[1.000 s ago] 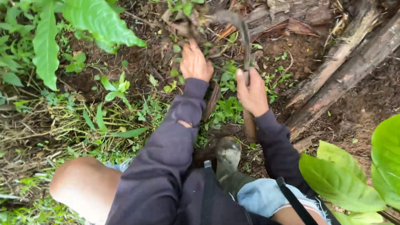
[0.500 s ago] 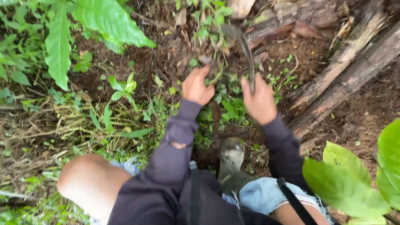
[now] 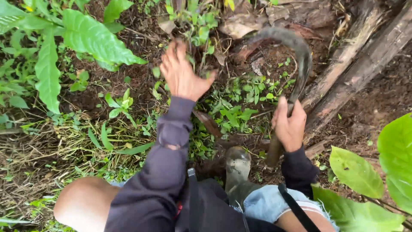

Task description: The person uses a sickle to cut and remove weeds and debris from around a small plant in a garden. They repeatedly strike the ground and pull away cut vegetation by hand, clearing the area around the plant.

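Green weeds (image 3: 195, 21) sit just past my left hand (image 3: 182, 75), fingers spread, gripping nothing. My right hand (image 3: 289, 126) is clamped on the sickle (image 3: 296, 56). Mid-weeding, I'd say; next I'd need a firm bunch before hooking.

Left hand (image 3: 182, 73) outstretched, fingers spread, seemingly loose; right hand (image 3: 289, 126) in closed grip, sleeved arms extended.
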